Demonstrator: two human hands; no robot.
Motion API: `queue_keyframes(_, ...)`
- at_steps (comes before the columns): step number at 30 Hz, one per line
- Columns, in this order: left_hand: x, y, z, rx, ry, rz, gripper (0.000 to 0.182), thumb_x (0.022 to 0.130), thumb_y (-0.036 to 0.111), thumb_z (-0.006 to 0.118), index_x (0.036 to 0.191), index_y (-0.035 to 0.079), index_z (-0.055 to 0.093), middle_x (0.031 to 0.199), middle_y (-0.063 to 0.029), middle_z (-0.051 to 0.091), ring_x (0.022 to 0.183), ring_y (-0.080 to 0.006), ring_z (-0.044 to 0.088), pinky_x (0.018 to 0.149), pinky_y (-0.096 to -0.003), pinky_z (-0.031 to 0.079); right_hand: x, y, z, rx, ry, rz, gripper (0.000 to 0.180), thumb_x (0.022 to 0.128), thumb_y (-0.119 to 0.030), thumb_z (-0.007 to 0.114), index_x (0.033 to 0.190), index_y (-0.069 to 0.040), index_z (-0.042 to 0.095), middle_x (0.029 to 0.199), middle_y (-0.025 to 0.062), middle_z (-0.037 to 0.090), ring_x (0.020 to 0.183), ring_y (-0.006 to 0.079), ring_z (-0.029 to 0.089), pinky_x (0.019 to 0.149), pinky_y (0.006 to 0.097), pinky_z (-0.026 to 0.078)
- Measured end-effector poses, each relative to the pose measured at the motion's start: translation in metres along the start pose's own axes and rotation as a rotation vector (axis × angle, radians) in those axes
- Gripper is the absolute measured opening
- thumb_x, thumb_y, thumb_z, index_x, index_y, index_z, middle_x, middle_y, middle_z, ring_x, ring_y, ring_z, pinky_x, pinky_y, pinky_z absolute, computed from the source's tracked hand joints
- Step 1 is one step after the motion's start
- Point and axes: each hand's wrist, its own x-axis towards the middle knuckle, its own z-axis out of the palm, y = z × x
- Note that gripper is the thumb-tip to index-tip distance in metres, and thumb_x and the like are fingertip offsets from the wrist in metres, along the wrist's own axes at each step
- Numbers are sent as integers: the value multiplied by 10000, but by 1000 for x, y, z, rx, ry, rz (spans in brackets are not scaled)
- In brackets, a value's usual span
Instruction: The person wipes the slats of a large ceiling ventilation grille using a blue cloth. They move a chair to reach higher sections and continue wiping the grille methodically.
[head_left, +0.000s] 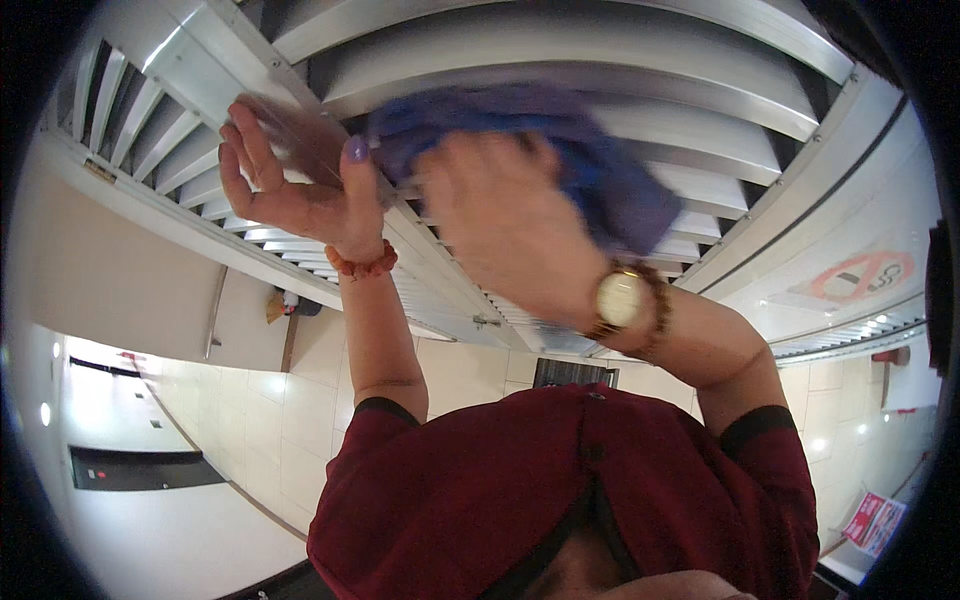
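Observation:
My right hand (502, 210), blurred by motion, presses a blue-purple cloth (622, 180) against the slats of a white metal louvred door (667, 82). Folds of the cloth spread to both sides of the fingers and hide part of the slats. A gold-coloured watch and a beaded bracelet circle that wrist. My left hand (300, 202) is raised with its fingers apart and holds nothing. It is in front of the upright frame bar (259, 60) at the slats' left; whether it touches the metal, I cannot tell. An orange bead bracelet (361, 261) is on the left wrist.
Another louvred panel (150, 142) stands at the left, beside a pale cabinet door with a long handle (215, 311). A latch (486, 322) sits low on the louvred door. At the right is a panel with a no-smoking sign (862, 276). Below lies a tiled floor (307, 405) with a dark mat (574, 373).

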Motion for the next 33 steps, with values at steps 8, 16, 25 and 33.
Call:
queue_keyframes(8, 2, 7, -6, 208, -76, 69, 841, 760, 300, 738, 1344, -30, 230, 1389, -171, 301, 1325, -298, 305, 1091, -429, 278, -9, 19, -6, 124, -4, -71, 326, 737, -124, 549, 1049, -40, 589, 998, 87, 582, 914, 256, 538, 766, 368, 449)
queue_keyframes(16, 5, -6, 1, -53, -11, 103, 903, 661, 230, 830, 1320, -33, 272, 1354, -154, 322, 1261, -310, 382, 1091, -427, 287, -90, 72, -80, -234, 322, 177, 120, 701, -30, 653, 816, -40, 618, 796, 107, 598, 748, 299, 568, 742, 385, 423)
queue_keyframes(25, 0, -6, 10, -46, 63, 126, 874, 681, 302, 802, 1303, -25, 283, 1274, -146, 365, 1237, -285, 353, 1040, -416, 319, -40, -1, 31, 166, -74, 160, 231, 795, -191, 602, 942, -26, 532, 854, 149, 566, 748, 323, 581, 635, 418, 471)
queue_keyframes(33, -22, -51, -39, 365, 169, -217, 374, 939, 328, 453, 1075, -16, 508, 1088, -131, 463, 1020, -235, 457, 849, -361, 380, -45, 4, 8, 211, -206, 205, 145, 796, -118, 579, 925, -53, 571, 783, 126, 570, 675, 306, 592, 580, 391, 487)
